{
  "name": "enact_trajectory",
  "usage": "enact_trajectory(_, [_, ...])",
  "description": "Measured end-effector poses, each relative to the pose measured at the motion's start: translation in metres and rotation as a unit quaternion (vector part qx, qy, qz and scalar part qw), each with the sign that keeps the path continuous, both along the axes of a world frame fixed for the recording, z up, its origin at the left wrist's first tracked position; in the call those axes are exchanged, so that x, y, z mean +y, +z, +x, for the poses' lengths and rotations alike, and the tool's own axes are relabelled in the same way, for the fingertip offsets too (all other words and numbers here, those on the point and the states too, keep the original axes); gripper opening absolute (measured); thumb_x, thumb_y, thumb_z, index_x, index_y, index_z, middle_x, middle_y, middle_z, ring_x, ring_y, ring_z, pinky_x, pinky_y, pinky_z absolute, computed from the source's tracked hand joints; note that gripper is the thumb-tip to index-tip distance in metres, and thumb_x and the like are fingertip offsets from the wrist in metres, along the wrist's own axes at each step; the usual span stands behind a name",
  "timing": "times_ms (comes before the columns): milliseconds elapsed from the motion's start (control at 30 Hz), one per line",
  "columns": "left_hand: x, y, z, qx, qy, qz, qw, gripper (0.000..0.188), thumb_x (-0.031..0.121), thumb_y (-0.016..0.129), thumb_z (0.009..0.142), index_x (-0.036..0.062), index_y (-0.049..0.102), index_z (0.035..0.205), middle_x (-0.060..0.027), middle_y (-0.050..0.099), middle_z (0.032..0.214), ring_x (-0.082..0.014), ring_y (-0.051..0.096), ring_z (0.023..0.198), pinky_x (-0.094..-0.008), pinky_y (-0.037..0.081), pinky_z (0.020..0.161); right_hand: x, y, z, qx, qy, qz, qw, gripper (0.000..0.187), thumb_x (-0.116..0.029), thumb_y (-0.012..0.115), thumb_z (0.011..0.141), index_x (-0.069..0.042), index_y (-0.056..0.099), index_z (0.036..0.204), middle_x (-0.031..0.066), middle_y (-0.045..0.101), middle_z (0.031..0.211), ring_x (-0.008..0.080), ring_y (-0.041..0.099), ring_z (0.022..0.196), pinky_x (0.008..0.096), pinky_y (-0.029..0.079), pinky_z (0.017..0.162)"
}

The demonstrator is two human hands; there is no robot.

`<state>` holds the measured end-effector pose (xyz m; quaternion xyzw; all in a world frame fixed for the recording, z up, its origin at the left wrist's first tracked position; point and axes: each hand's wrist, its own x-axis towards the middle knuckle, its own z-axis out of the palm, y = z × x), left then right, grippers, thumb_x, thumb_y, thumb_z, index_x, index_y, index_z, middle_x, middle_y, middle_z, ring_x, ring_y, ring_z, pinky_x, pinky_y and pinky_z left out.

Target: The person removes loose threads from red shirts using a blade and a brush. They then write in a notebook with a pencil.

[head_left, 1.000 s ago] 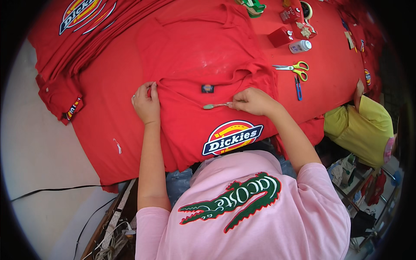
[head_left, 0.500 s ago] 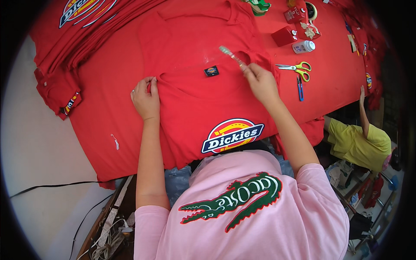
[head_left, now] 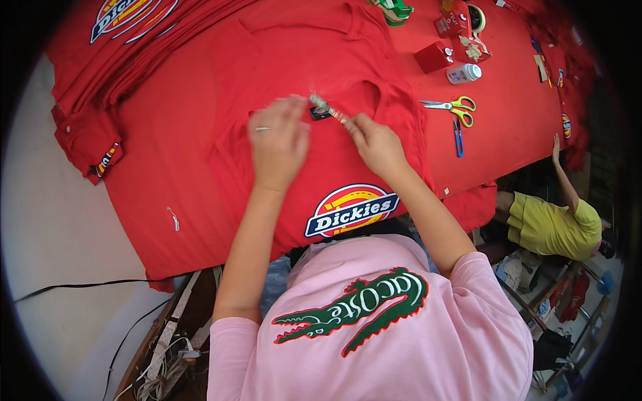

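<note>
A red T-shirt (head_left: 341,160) lies spread in front of me, with a coloured print near its hem and a dark neck label (head_left: 320,113). My right hand (head_left: 378,140) is closed around the handle of a slim toothbrush-like brush (head_left: 328,109). The pale greenish head of that brush is over the neckline, beside the label. Just left of the brush, my left hand (head_left: 277,144) hovers over the collar area, blurred, with its fingers stretched out and nothing visible in them. A ring shows on one finger.
To the right lie yellow-green-handled scissors (head_left: 461,107) and blue thread snips (head_left: 458,137). Behind them stand a white bottle (head_left: 463,73), red boxes (head_left: 435,57) and a tape roll (head_left: 476,19). Stacked red shirts (head_left: 134,53) are at the far left. A person in yellow (head_left: 555,224) bends at the right.
My left hand has let go of the shirt's left shoulder and moved right over the collar. My right hand has brought the brush left and down toward the neck label.
</note>
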<state>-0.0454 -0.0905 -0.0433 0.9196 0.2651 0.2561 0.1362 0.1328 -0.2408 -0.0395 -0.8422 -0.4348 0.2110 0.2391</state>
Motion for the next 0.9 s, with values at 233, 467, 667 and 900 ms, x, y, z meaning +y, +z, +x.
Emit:
enact_trajectory(233, [-0.033,-0.041,0.0,0.123,-0.005,-0.034,0.992,0.057,0.04,0.065,0.098,0.0109,0.06,0.147,-0.0042,0.04,0.169,-0.0281,0.031,0.158,-0.0592,0.017,0.128,-0.015,0.0,0.016,-0.107,-0.107,0.027,0.988,0.037,-0.039,0.052,0.109,-0.007,0.063,0.096,0.0221,0.07,0.074,0.0436,0.07,0.069,0.0549,0.054,0.06])
enact_trajectory(467, [-0.034,-0.042,0.001,0.12,0.008,-0.028,0.992,0.054,0.04,0.066,0.097,0.0103,0.064,0.142,-0.0037,0.042,0.168,-0.0275,0.032,0.158,-0.0575,0.018,0.128,-0.016,-0.009,0.015,-0.142,-0.103,-0.028,0.984,0.036,-0.037,0.053,0.109,-0.006,0.061,0.093,0.0222,0.07,0.073,0.0443,0.07,0.066,0.0548,0.054,0.058])
enact_trajectory(667, [-0.034,-0.044,0.002,0.114,0.007,-0.023,0.993,0.054,0.04,0.066,0.097,0.0102,0.064,0.142,-0.0034,0.042,0.167,-0.0272,0.033,0.157,-0.0571,0.018,0.128,-0.008,-0.005,-0.01,-0.143,-0.036,-0.047,0.988,0.036,-0.037,0.054,0.108,-0.007,0.062,0.091,0.0214,0.069,0.072,0.0423,0.07,0.065,0.0537,0.055,0.057])
enact_trajectory(900, [-0.035,-0.043,0.001,0.108,0.009,-0.024,0.994,0.054,0.04,0.067,0.097,0.0104,0.064,0.142,-0.0029,0.042,0.167,-0.0269,0.033,0.157,-0.0572,0.019,0.128,-0.009,0.001,-0.008,-0.188,0.003,-0.056,0.981,0.035,-0.036,0.055,0.108,-0.007,0.063,0.09,0.0172,0.07,0.07,0.0378,0.071,0.061,0.05,0.057,0.054])
